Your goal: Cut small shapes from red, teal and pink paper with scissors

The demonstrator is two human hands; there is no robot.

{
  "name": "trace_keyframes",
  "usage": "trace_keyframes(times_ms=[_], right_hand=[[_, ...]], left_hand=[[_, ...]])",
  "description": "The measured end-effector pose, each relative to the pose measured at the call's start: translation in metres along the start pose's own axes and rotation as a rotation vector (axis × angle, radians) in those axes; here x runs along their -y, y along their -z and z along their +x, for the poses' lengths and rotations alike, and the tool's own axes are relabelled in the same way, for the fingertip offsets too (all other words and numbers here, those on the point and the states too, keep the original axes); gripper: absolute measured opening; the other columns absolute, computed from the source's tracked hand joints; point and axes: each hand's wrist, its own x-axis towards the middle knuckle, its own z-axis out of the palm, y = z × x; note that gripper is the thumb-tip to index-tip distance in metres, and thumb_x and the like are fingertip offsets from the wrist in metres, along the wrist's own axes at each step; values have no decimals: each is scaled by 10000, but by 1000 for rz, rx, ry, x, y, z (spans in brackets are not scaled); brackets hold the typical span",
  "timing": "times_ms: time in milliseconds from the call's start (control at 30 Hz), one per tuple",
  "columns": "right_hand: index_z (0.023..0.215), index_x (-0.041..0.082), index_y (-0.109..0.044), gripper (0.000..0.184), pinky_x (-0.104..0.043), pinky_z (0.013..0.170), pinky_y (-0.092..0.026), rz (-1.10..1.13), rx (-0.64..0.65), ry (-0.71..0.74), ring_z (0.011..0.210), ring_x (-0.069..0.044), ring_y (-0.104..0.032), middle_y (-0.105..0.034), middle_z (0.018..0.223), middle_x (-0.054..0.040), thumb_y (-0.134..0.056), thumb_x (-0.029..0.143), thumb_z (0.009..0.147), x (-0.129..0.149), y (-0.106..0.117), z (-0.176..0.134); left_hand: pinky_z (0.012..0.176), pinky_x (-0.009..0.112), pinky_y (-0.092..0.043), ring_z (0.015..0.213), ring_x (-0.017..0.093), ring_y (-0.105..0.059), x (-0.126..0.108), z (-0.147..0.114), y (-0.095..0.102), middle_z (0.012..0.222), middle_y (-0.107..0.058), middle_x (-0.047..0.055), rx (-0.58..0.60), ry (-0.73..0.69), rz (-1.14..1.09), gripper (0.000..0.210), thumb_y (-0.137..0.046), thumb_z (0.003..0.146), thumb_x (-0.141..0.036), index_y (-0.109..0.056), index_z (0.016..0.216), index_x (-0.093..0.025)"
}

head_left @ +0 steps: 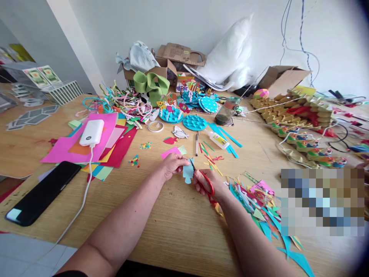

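Between thumb and fingers, my left hand (174, 165) pinches the top of a small light-blue paper piece (188, 174), whose lower edge is cut into a curved shape. My right hand (206, 181) is closed around the red handles of a pair of scissors (210, 185). The dark blades meet the paper's upper right edge, close to my left fingertips; whether they are parted is too small to tell. Just beyond my hands lie a pink paper piece (170, 152), a red paper fish shape (170, 141) and a white fish cutout (180, 132).
A glue bottle (218, 139), a pen (196, 144) and blue paper strips (227, 136) lie ahead. Paper scraps (259, 204) spread at right, near egg cartons (296, 115). Coloured sheets (66, 142), a power bank (92, 132) and a phone (43, 192) lie at left.
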Motion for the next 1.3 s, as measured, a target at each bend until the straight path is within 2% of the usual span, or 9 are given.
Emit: trace_keyframes(times_ms=[300,667,967,1133,1300], right_hand=[[603,143,-545,569,-165,334,-275,14,10,19,325,-52,-417,-533,448,11,-582,701,708,-2,0,0],[630,142,-553,605,-179,354,-285,0,39,51,348,-64,-432,-549,486,-4,-519,737,734,-3,1,1],[609,152,-536,526,-167,337,-266,-5,22,40,328,-58,-415,-532,455,17,-593,659,733,-5,2,1],[606,153,-534,579,-173,334,-267,6,14,33,323,-61,-413,-528,446,14,-548,720,724,-6,1,3],[631,143,-556,607,-177,349,-294,21,30,59,340,-64,-438,-556,477,-3,-524,741,726,-8,1,3]], left_hand=[[371,191,-112,356,30,-336,1,2,1,442,-479,-48,-30,-10,24,177,-690,565,-259,-579,623,-133],[382,197,-131,356,32,-322,0,0,2,418,-452,-46,-5,-15,62,187,-686,561,-273,-564,566,-131],[385,195,-137,357,33,-326,0,1,3,424,-460,-43,-17,-5,67,188,-686,573,-271,-561,568,-131],[374,189,-134,351,32,-327,0,1,2,423,-471,-42,-43,9,63,175,-676,573,-270,-575,595,-129],[369,188,-133,347,32,-322,0,1,2,413,-462,-44,-16,0,53,179,-683,564,-271,-579,590,-127]])
